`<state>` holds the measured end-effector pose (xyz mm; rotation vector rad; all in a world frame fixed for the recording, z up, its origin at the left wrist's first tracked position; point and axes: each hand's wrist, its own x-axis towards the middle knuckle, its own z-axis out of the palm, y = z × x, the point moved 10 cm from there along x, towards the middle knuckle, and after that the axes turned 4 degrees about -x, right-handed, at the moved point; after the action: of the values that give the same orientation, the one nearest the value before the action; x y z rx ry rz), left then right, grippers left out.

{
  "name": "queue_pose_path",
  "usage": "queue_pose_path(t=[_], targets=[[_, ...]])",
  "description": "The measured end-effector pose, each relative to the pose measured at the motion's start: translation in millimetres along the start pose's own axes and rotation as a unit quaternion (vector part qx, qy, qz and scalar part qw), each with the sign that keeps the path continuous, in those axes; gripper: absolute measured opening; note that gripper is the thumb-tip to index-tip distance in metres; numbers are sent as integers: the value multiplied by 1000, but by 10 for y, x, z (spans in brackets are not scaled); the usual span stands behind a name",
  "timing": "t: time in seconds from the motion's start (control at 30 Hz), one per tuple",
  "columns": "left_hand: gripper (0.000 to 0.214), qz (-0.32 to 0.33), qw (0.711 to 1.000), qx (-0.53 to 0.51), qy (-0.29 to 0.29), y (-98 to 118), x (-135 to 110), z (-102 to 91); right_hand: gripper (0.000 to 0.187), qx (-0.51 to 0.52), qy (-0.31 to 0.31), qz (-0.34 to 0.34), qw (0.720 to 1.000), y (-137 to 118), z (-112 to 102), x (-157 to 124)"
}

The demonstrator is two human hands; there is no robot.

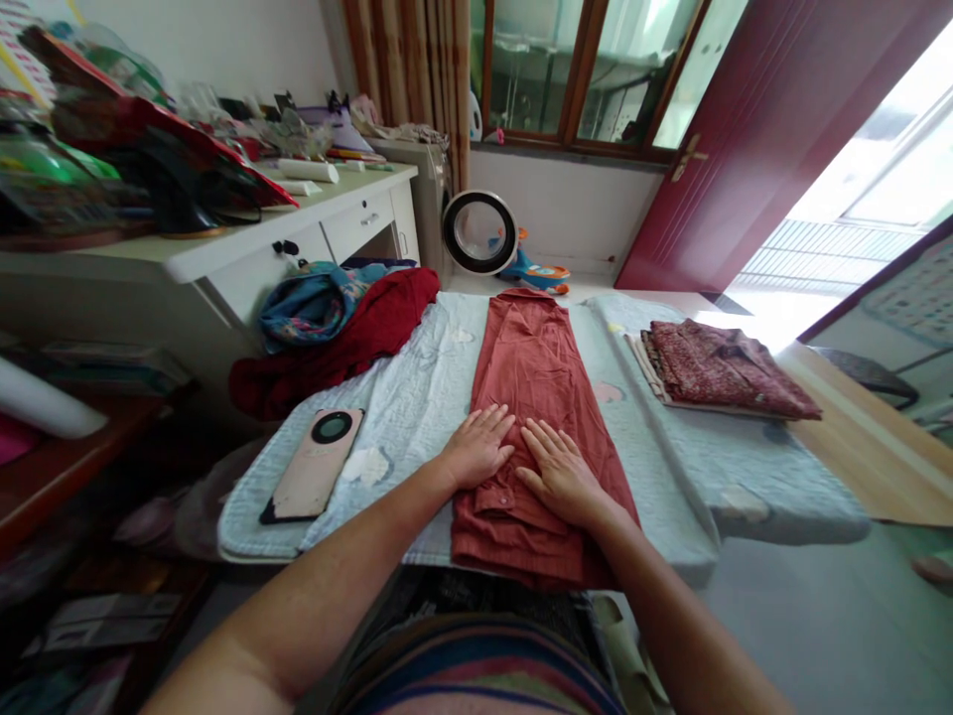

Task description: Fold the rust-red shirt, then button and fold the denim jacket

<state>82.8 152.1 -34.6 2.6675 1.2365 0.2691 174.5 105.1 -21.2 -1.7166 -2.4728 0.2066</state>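
A rust-red shirt (pixel 525 362), folded lengthwise into a long strip with its collar at the far end, lies on a pale blue quilted cover (pixel 417 397). My left hand (pixel 480 445) rests flat on the lower left part of the shirt, fingers stretched out. Beside it my right hand (pixel 558 469) presses flat on the cloth, fingers slightly spread. Neither hand grips anything. Some creases run across the shirt's upper half, and a button shows near its lower end.
To the left lie a phone (pixel 317 467) and a heap of dark red cloth (pixel 349 338). Folded patterned clothes (pixel 734 367) are stacked at the right. A cluttered white desk (pixel 283 238) stands at the left. Behind are a round white-rimmed object (pixel 480 197) and a red door (pixel 734 129).
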Motion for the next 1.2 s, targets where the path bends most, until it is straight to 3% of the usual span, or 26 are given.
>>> queue_pose_path(t=[0.33, 0.5, 0.63, 0.77, 0.97, 1.2], targets=[[55, -8, 1000, -5, 14, -18, -16, 22, 69, 48, -16, 3, 999, 60, -25, -427], [56, -7, 999, -33, -11, -49, 13, 13, 67, 94, -18, -1, 995, 104, -182, -553], [53, -4, 999, -50, -3, 99, 145, -114, 42, 112, 3, 6, 994, 235, -367, -355], [66, -8, 999, -48, 20, 312, 245, -125, 45, 79, 105, 41, 990, 455, -444, 55], [71, -27, 999, -15, 23, 348, 196, 48, 60, 2, 27, 62, 998, 651, 15, 457], [70, -27, 999, -15, 40, 329, 185, 52, 62, -41, -5, 104, 994, 938, 40, 598]])
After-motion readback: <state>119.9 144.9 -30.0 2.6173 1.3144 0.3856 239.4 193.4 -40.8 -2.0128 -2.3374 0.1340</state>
